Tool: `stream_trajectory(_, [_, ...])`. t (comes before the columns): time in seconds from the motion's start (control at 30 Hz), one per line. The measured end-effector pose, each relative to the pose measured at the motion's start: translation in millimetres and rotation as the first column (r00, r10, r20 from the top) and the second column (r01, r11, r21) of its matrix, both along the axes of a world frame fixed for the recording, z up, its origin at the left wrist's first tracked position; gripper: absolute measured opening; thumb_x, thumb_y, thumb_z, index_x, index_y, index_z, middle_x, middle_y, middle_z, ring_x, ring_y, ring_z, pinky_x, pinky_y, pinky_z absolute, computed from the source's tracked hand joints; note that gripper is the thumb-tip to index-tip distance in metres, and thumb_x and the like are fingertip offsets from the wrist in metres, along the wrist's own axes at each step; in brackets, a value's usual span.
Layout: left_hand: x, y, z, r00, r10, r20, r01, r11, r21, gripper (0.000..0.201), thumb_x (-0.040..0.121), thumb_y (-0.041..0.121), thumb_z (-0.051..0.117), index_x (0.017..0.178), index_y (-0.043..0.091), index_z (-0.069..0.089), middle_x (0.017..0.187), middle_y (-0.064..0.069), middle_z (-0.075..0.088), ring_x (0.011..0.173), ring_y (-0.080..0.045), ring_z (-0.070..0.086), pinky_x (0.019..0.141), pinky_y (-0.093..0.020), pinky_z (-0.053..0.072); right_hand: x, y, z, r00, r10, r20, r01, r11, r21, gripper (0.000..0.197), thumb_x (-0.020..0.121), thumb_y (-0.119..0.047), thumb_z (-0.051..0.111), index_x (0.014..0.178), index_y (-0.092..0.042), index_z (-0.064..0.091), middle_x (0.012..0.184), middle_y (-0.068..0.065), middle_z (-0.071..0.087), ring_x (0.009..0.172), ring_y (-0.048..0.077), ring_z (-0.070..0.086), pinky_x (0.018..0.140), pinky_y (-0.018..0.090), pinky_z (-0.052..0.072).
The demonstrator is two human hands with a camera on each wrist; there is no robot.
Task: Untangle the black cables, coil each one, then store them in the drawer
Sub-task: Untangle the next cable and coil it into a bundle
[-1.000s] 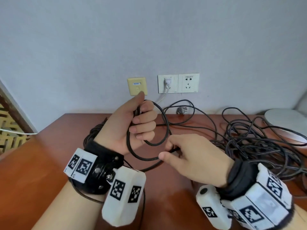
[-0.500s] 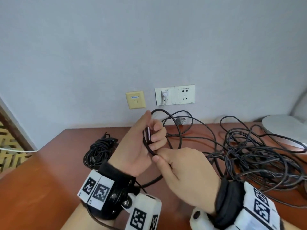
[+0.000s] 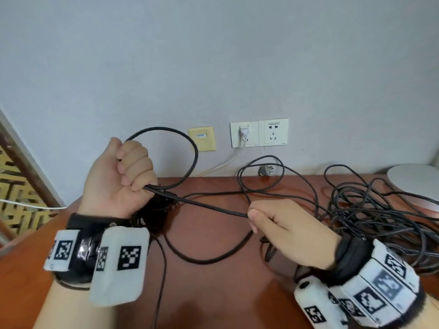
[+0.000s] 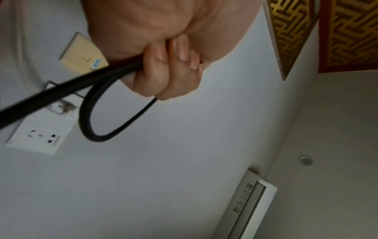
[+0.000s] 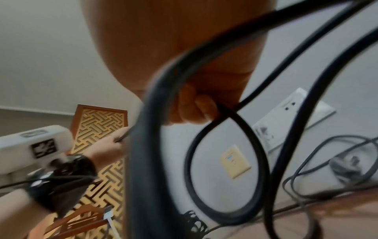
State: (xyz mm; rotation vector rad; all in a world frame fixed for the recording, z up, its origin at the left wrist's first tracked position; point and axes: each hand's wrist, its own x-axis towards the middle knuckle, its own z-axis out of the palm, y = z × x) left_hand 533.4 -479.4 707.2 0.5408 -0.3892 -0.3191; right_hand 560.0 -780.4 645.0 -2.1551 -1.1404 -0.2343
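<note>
My left hand (image 3: pixel 118 181) is raised over the table (image 3: pixel 213 293) edge at 10 o'clock, grip curled tight round the black cable (image 3: pixel 209 206); one loop (image 3: pixel 185 143) stands up from the fist toward the wall. In the left wrist view the fingers (image 4: pixel 163 77) wrap both strands. My right hand (image 3: pixel 289 231) at 3 o'clock pinches the same cable between thumb and forefinger, the run between the hands drawn straight. Slack sags onto the table at 6 o'clock, with bare wood around it. A coiled bundle (image 3: pixel 152 214) lies just behind my left wrist. The tangled pile (image 3: pixel 380 214) fills the table from 2 to 4 o'clock, beside a grey disc (image 3: pixel 415 184). No drawer in view. Versus half a second ago: the hands were touching at centre; now they are well apart and the loop is wider.
</note>
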Motion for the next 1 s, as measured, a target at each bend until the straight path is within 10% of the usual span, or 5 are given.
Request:
stream_trajectory(0.33, [-19,43,19,0.997,0.035,0.067,-0.032,0.999,-0.034,0.036,0.1,0.038,0.029,0.073,0.016,0.039,0.058,-0.004,0.032,0.048,-0.026,0.036,0.05,-0.035,0.03,19,-23,11,0.946,-0.273,0.177,0.321,0.87,-0.373,0.05,0.091,-0.064,0.027,0.068,-0.021,0.04,0.063,-0.002,0.052,0.062,0.008,0.05,0.058,0.03,0.041])
stream_trajectory(0.57, [-9,41,20,0.998,0.001,0.062,-0.008,0.994,0.113,0.068,0.101,0.062,0.024,0.081,0.002,0.05,0.065,-0.008,0.038,0.055,-0.024,0.034,0.055,-0.037,0.026,13,-17,16,0.975,-0.216,0.043,0.215,0.897,-0.386,0.021,0.095,-0.048,0.05,0.086,-0.03,0.056,0.081,-0.009,0.063,0.079,0.008,0.058,0.073,0.03,0.047])
stream_trajectory(0.73, [-7,23,24,0.811,0.566,0.151,-0.581,0.744,0.331,0.063,0.099,0.06,0.019,0.052,0.024,0.04,0.045,0.008,0.029,0.035,-0.008,0.022,0.035,-0.022,0.022,2,-37,43,0.919,-0.347,0.188,0.388,0.883,-0.264,0.042,0.089,-0.051,0.047,0.064,-0.021,0.062,0.046,-0.008,0.046,0.048,0.006,0.045,0.055,0.026,0.036])
stream_trajectory(0.87, [-13,16,30,0.729,0.662,0.176,-0.67,0.638,0.38,0.065,0.099,0.06,0.015,0.048,0.025,0.037,0.044,0.008,0.024,0.034,-0.009,0.019,0.035,-0.019,0.015,-11,-30,47,0.927,-0.369,0.074,0.376,0.912,-0.166,0.017,0.086,-0.043,0.058,0.089,-0.032,0.07,0.065,-0.024,0.061,0.068,-0.007,0.058,0.069,0.019,0.046])
stream_trajectory(1.0, [-13,6,31,0.832,0.537,0.138,-0.551,0.775,0.309,0.064,0.099,0.06,0.015,0.052,0.024,0.04,0.045,0.008,0.029,0.035,-0.008,0.022,0.036,-0.021,0.02,-47,9,26,0.947,-0.129,-0.295,0.15,0.987,0.052,0.044,0.088,-0.036,0.06,0.13,-0.037,0.048,0.108,-0.023,0.06,0.098,-0.006,0.06,0.089,0.027,0.052])
